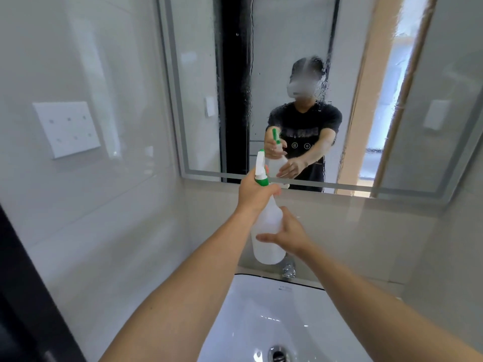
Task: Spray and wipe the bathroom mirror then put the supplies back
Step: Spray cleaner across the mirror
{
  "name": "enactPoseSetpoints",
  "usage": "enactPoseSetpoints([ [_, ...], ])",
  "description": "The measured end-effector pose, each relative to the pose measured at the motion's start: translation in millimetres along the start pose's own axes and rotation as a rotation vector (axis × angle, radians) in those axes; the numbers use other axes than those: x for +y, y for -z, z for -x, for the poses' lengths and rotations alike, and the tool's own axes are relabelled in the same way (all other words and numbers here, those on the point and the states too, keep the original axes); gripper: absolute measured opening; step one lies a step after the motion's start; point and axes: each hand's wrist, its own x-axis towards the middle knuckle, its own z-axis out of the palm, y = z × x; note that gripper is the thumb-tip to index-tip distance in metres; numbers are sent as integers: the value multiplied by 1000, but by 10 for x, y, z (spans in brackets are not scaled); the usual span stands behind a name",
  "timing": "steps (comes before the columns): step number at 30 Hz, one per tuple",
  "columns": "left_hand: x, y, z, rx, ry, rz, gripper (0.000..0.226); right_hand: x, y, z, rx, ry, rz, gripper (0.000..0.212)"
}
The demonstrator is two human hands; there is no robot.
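A white spray bottle [266,231] with a green collar and white nozzle is held up in front of the bathroom mirror [366,87]. My left hand [254,193] grips the bottle's neck just under the collar. My right hand [287,235] cups the bottle's lower body with straight fingers laid across it. The nozzle points toward the glass. Droplets and wet streaks run down the middle of the mirror, which reflects a person in a black shirt and the bottle. No cloth is in view.
A white sink basin [235,322] with a drain sits below my arms, and a chrome tap [288,269] stands behind the bottle. A white wall plate [66,128] is on the tiled left wall. A dark door edge [21,296] runs along the lower left.
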Motion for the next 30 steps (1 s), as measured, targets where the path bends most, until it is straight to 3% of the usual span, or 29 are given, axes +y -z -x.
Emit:
enactPoseSetpoints([
  [4, 75, 217, -16, 63, -5, -16, 49, -168, -65, -93, -55, 51, -18, 72],
  [18, 188, 904, -54, 349, -20, -101, 16, -625, -631, -219, -195, 113, -86, 67],
  [22, 315, 1050, -54, 302, -40, 1, 26, -783, -697, -278, -208, 137, -110, 70],
  [28, 594, 1291, -113, 271, -96, -34, 56, -1134, -665, -396, -218, 204, -142, 80],
  [30, 664, 1357, -130, 270, -119, -50, 55, -1244, -640, -418, -227, 223, -160, 79],
])
